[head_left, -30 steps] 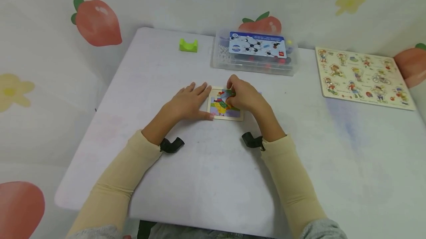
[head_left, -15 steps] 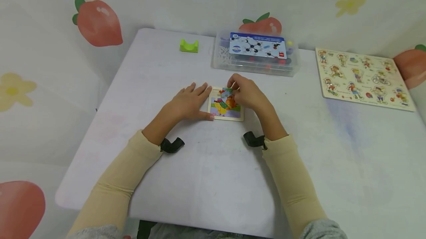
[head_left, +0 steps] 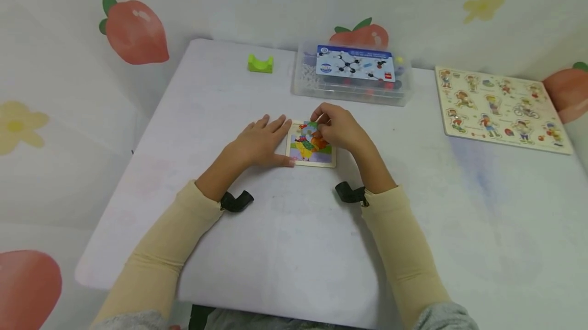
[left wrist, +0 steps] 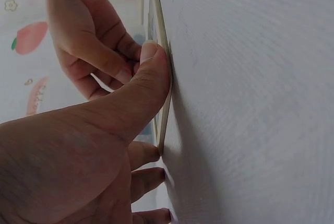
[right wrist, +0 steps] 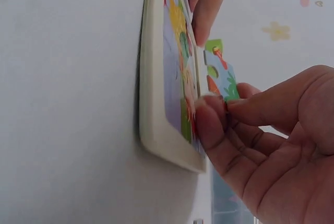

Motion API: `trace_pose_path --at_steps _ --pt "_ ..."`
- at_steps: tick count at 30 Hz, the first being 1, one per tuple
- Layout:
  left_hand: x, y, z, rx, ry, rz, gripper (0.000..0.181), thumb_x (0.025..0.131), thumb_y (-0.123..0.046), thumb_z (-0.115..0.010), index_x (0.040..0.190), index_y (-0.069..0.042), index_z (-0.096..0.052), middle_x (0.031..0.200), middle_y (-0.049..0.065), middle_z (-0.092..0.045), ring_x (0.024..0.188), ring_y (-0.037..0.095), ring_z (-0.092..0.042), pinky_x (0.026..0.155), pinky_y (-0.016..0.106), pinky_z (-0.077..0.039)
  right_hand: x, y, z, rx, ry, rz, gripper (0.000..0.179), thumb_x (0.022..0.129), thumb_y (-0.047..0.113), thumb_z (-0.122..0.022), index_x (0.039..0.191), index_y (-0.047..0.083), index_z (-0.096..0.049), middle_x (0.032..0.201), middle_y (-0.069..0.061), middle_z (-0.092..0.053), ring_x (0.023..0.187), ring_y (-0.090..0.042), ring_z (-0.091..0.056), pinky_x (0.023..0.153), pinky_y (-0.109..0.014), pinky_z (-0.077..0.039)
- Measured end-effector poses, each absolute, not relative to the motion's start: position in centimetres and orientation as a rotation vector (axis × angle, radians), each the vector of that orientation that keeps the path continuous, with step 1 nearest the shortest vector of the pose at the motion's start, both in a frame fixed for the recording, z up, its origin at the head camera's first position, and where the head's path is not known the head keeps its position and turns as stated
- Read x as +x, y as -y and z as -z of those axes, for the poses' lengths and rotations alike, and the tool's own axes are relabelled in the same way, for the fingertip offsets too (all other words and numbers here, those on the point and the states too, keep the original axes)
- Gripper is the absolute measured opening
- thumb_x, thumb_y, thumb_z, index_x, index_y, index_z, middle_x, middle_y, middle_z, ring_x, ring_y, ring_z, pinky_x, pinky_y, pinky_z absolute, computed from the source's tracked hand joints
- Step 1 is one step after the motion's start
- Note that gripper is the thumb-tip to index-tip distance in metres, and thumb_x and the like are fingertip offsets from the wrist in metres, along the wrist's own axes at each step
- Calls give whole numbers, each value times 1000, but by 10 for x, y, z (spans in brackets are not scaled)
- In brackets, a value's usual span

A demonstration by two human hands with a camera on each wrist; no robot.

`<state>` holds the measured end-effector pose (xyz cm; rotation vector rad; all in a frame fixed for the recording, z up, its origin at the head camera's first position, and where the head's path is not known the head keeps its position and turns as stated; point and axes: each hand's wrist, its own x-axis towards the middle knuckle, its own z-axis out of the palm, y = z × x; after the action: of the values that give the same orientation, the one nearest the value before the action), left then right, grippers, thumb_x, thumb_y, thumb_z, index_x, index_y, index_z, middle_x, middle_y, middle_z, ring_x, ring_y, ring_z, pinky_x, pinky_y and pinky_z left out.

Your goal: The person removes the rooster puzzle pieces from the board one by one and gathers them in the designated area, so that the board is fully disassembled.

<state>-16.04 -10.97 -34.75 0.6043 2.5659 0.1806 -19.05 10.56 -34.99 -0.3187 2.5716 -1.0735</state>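
Note:
A small wooden jigsaw puzzle (head_left: 314, 163) with a light frame and a colourful bird picture lies on the table between both hands. My left hand (head_left: 259, 144) rests at its left side with fingers spread. In the left wrist view, the left thumb (left wrist: 148, 70) presses on the frame's edge. My right hand (head_left: 342, 126) is over the puzzle's upper right and pinches a puzzle piece (right wrist: 223, 70) between thumb and fingers. That piece is blue and green with a bit of orange, and stands tilted up from the frame in the right wrist view. The right fingers hide part of the picture.
Behind the puzzle stands a clear plastic case (head_left: 358, 96) with a molecule-model card on top. A green notched block (head_left: 260, 64) sits to its left. At the right lies a wooden peg board (head_left: 505, 105) with child figures. A patterned cloth hangs behind the table.
My right hand has lifted slightly off the picture with the piece and shifted a little, uncovering more of the bird picture. My left hand has stayed in place.

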Motion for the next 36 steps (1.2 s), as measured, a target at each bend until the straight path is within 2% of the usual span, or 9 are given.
trace_pose_path --at_steps 9,22,36 --pt "-160 110 349 597 -2569 -186 104 89 -63 -65 163 -13 -10 168 8 -5 151 42 -2 118 59 -12 -188 -115 348 -263 -2513 1154 17 99 0 -54 112 2 -65 103 -16 -62 84 -28 -67 76 -35 -58" --pt "-158 109 348 607 -2578 -184 104 90 -62 -65 163 -13 -10 168 8 -5 151 42 -2 118 59 -12 -184 -138 348 -194 -2502 1179 22 98 -3 -51 115 -1 -65 107 -18 -60 94 -30 -64 79 -34 -56" --pt "-158 109 350 601 -2583 -181 105 89 -63 -65 163 -13 -10 168 7 -5 151 41 -2 118 59 -11 -179 -162 347 -147 -2460 1222 28 97 -5 -46 120 -6 -62 108 -20 -57 94 -31 -66 84 -36 -56"
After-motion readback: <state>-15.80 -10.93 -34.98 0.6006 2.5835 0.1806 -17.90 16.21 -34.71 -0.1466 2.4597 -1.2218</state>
